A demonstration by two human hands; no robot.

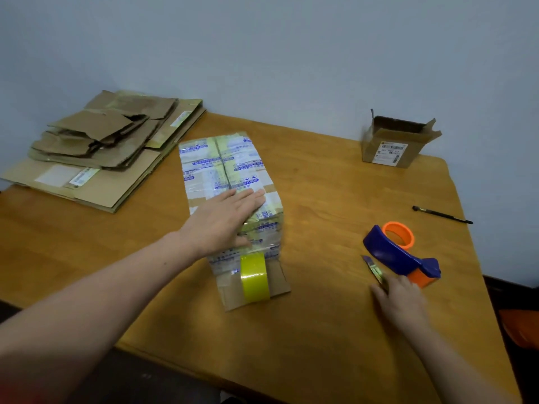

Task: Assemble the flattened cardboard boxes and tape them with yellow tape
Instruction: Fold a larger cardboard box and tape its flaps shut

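A long cardboard box (224,161) lies in the middle of the brown wooden table (320,185). It is closed. Its top is covered with old shiny tape that has blue writing on it. A strip of yellow tape (254,277) runs down the end of the box at 6 o'clock, the end nearest the person.

The left hand (224,220) lies flat on top of the box, near that same end. Its fingers are straight and close together, and they point toward 1 o'clock. It presses on the box and holds nothing.

The tape dispenser (388,252) sits on the table at 4 o'clock from the box. It is blue and orange, with an orange ring (399,234) inside it. A short yellowish tongue (374,268) sticks out on its near side. The right hand (401,301) is at the near end of the dispenser and touches it. The hand is blurry, so I cannot tell if it grips the dispenser or only touches it.

A pile of flat cardboard boxes (96,141) lies at 10 o'clock, at the far left corner of the table. A small open box (390,147) with a white label stands at 2 o'clock. A thin black stick (442,214) lies at 3 o'clock, near the right edge of the table.
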